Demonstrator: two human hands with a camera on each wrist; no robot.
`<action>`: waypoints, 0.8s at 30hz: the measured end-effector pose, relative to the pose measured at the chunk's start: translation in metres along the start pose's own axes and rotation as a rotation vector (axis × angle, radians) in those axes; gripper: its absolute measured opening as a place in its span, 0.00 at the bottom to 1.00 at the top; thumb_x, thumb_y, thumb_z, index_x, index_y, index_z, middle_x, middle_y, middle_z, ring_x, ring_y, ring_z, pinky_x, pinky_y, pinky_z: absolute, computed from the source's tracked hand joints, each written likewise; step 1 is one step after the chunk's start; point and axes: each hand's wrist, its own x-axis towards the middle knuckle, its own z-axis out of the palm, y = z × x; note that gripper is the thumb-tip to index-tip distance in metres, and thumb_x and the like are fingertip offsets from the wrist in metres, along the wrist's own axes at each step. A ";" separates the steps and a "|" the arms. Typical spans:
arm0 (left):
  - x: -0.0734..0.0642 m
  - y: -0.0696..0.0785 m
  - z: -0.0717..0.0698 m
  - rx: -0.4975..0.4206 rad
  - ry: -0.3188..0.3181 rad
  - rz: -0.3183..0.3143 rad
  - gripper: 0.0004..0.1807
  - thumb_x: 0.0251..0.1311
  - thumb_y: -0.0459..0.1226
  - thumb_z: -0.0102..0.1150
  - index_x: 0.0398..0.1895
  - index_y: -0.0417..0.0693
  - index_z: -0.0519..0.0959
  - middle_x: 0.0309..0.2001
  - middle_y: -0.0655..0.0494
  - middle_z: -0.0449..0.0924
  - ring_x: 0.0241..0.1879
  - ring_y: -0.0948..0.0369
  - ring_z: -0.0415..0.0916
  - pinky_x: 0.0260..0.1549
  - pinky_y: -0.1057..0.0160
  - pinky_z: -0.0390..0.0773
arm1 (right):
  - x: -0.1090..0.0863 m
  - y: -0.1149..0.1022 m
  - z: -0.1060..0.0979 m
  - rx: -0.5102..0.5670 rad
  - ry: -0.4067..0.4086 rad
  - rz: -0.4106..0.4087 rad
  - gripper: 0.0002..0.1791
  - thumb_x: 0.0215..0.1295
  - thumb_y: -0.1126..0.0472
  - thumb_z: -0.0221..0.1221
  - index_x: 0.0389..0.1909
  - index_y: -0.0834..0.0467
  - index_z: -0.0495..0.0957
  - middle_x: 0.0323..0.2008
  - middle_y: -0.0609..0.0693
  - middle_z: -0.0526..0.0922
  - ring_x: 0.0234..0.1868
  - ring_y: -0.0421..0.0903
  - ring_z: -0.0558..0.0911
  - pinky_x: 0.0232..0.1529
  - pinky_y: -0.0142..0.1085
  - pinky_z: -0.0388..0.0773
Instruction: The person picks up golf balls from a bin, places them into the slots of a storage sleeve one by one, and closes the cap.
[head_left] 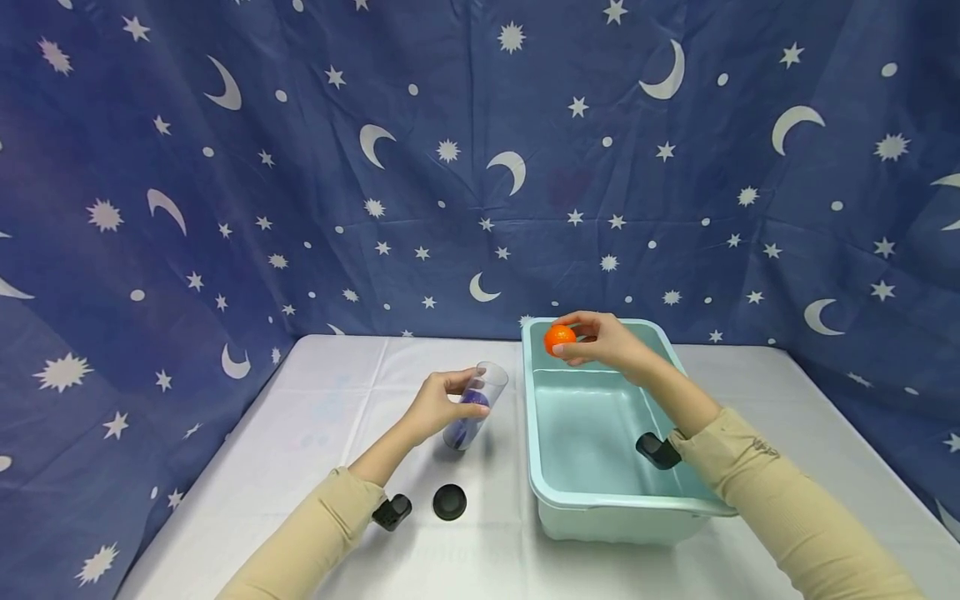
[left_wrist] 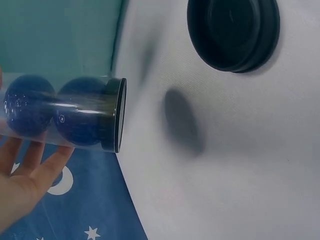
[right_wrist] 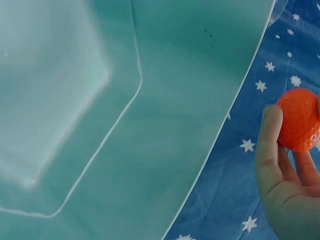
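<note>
My left hand [head_left: 435, 407] grips a clear plastic tube [head_left: 459, 433] above the table, left of the bin. The tube is tilted, its uncapped end up and toward the right. In the left wrist view, two blue balls [left_wrist: 82, 111] sit inside it, near its black-capped lower end. Between thumb and fingers, my right hand [head_left: 609, 342] pinches an orange golf ball [head_left: 558, 338], its dimples plain in the right wrist view. That ball is over the far left part of a pale green plastic bin [head_left: 533, 433]. A round black lid [head_left: 449, 502] lies on the table, apart from both hands.
A white cloth [head_left: 330, 392] covers the table. The bin's walls rise above it on the right, and the right forearm crosses over the bin's right rim. Behind the table hangs a blue curtain [head_left: 420, 308] with moons and stars.
</note>
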 end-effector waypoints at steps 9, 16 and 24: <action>0.003 0.006 0.006 0.003 0.032 -0.032 0.32 0.47 0.31 0.70 0.59 0.36 0.73 0.52 0.37 0.79 0.51 0.47 0.79 0.49 0.54 0.79 | 0.003 -0.010 0.014 -0.034 -0.060 -0.025 0.26 0.56 0.67 0.62 0.57 0.67 0.71 0.42 0.62 0.83 0.38 0.43 0.81 0.42 0.34 0.80; 0.005 0.014 0.007 0.007 0.035 -0.032 0.33 0.46 0.32 0.71 0.59 0.36 0.73 0.50 0.39 0.80 0.49 0.47 0.79 0.48 0.55 0.79 | 0.006 -0.016 0.025 -0.045 -0.078 -0.040 0.25 0.55 0.66 0.65 0.54 0.66 0.72 0.42 0.63 0.84 0.37 0.45 0.82 0.43 0.34 0.81; 0.008 0.018 0.009 0.013 0.016 -0.032 0.33 0.46 0.32 0.71 0.60 0.39 0.73 0.51 0.41 0.80 0.50 0.47 0.79 0.46 0.57 0.81 | 0.007 -0.021 0.033 -0.073 -0.055 -0.052 0.23 0.55 0.66 0.65 0.53 0.65 0.74 0.44 0.64 0.82 0.37 0.46 0.82 0.44 0.35 0.81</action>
